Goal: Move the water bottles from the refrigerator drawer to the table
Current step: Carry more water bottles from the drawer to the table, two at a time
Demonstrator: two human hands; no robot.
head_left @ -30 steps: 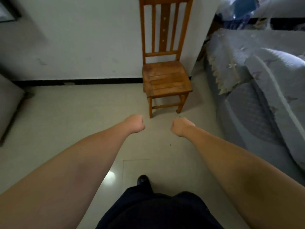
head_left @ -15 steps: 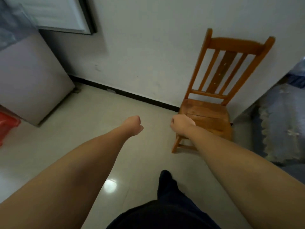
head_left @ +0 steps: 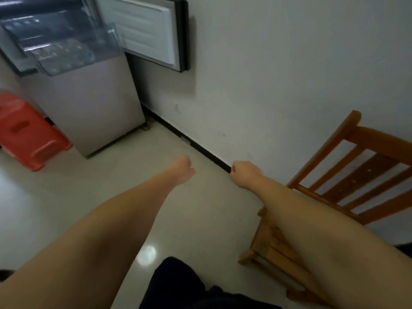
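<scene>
Both of your hands are clenched into fists and hold nothing: the left hand (head_left: 183, 169) sits just left of centre and the right hand (head_left: 243, 173) just right of it, both stretched out over the pale glossy tiled floor (head_left: 111, 192). The water bottles cannot be made out; judge them to be inside the clear plastic refrigerator drawer (head_left: 64, 44), which stands pulled out at 10 o'clock from your hands on the grey refrigerator (head_left: 89, 108), its white-lined door (head_left: 145, 30) swung open at 11 o'clock. No table is in view. Expect these risks: the orange-brown slatted wooden chair (head_left: 347, 179) stands at 4 o'clock under your right forearm and can catch your leg or arm as you step; the red plastic stool (head_left: 26, 132) at 9 o'clock narrows the approach; the protruding drawer front can strike your fists if you reach in while they are clenched, so release the fingers first. Compared with half a second earlier, the view has swung left: the drawer and open door are now fully visible, the stool shows more, and the chair has shifted to the right edge. The fists are unchanged.
</scene>
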